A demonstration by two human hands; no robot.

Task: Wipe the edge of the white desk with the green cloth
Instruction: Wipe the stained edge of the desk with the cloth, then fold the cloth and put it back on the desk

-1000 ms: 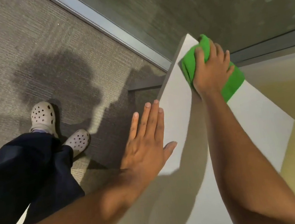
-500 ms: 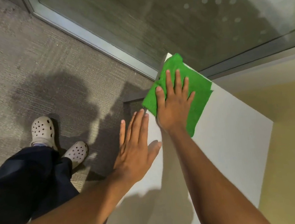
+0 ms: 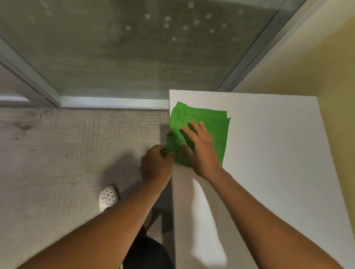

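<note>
Item: folded bright green microfibre cloth point(image 3: 203, 128), lying flat on the white laminate desk point(image 3: 279, 165) at its far left corner, one flap draped over the left edge.

Right hand point(image 3: 201, 147): spread wide, palm down, pressing the cloth onto the desk top.

Left hand point(image 3: 155, 164): curled narrow, beside the left edge, pinching the overhanging flap of the cloth.

Progress, judged: wiping appears barely begun; the cloth sits at the far corner, and the whole left edge running toward the person seems left to do.

Room: grey carpet floor point(image 3: 50, 163) lies open beside the left edge. Glass partition point(image 3: 128, 50) stands close behind the far edge; yellow wall point(image 3: 351, 110) closes the right edge.
</note>
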